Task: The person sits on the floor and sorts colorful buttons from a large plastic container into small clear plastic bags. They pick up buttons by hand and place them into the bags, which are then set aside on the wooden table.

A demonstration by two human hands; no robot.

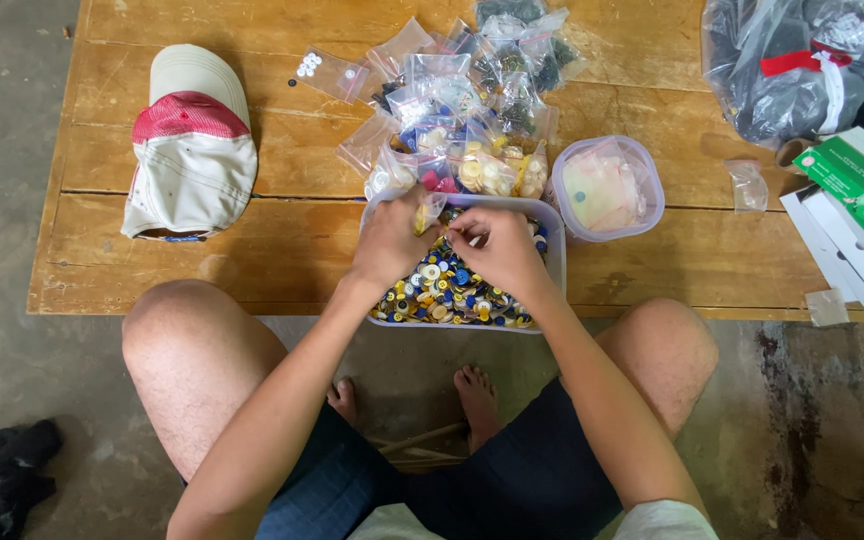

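Note:
A clear rectangular tub (pixel 556 236) of mixed coloured buttons (pixel 447 290) sits at the near edge of a low wooden table (pixel 282 250). Both my hands hover over it. My left hand (pixel 392 240) pinches a small clear plastic bag (pixel 429 208) holding yellow buttons. My right hand (pixel 497 250) has its fingers pinched together right beside the bag's mouth; whether a button is between them I cannot tell. Behind the tub lies a pile of small clear bags (pixel 462 110) filled with sorted buttons.
A round clear container (pixel 609 188) with pale contents stands right of the tub. A white and red cap (pixel 192 140) lies at the left. A large plastic bag (pixel 792 60) and green-white boxes (pixel 857 200) are at the right. My knees and bare feet sit below the table edge.

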